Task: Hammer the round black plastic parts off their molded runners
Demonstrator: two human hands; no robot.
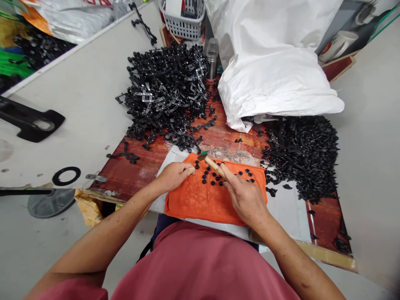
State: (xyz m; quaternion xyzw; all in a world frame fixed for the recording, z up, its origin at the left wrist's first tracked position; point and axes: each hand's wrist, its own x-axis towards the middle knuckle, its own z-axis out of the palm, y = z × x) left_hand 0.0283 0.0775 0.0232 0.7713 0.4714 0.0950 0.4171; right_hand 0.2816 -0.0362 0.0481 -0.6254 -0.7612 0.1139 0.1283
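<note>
My right hand (245, 196) is wrapped round the wooden handle of a small hammer (215, 167), whose green-and-dark head hovers near the far left of an orange cloth (200, 204). Left of the hammer head, my left hand (175, 177) rests at the cloth's edge, thumb and fingertips pinched together. Whatever is in that pinch is too small to make out. Several small round black plastic pieces (213, 183) lie scattered over the far half of the cloth, some partly hidden by my right hand.
A big heap of linked black plastic parts (165, 87) rises beyond the cloth, left of a clear-topped bottle (212, 60). Small black pieces (308, 154) pile up at right, below a white sack (278, 79). A grey basket (184, 25) stands behind. Light panels flank the red-brown table (117, 179).
</note>
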